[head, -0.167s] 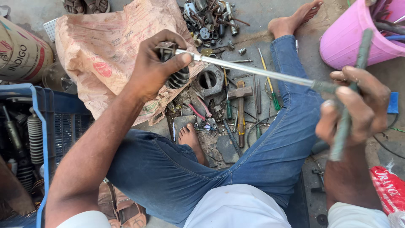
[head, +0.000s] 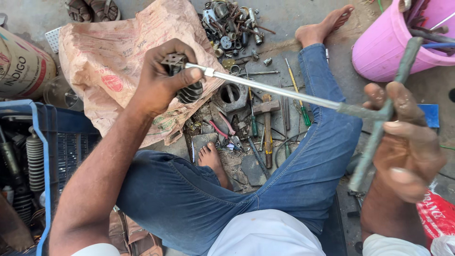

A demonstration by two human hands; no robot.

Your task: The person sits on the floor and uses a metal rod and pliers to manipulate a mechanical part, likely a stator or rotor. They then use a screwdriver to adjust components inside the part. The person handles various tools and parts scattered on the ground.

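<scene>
Two hands apart | left hand (head: 163, 78) clamped on finned metal part (head: 189, 90), far left | right hand (head: 410, 142) gripping T-handle wrench (head: 284, 92), near right | hammer (head: 266, 128) on ground between.

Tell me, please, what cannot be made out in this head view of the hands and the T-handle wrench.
- Finned part: mostly hidden by the left hand.
- Wrench tip: hidden inside that part.
- T-handle wrench: its crossbar is partly covered by the right hand.
- Pink bucket: cut off by the top edge.
</scene>
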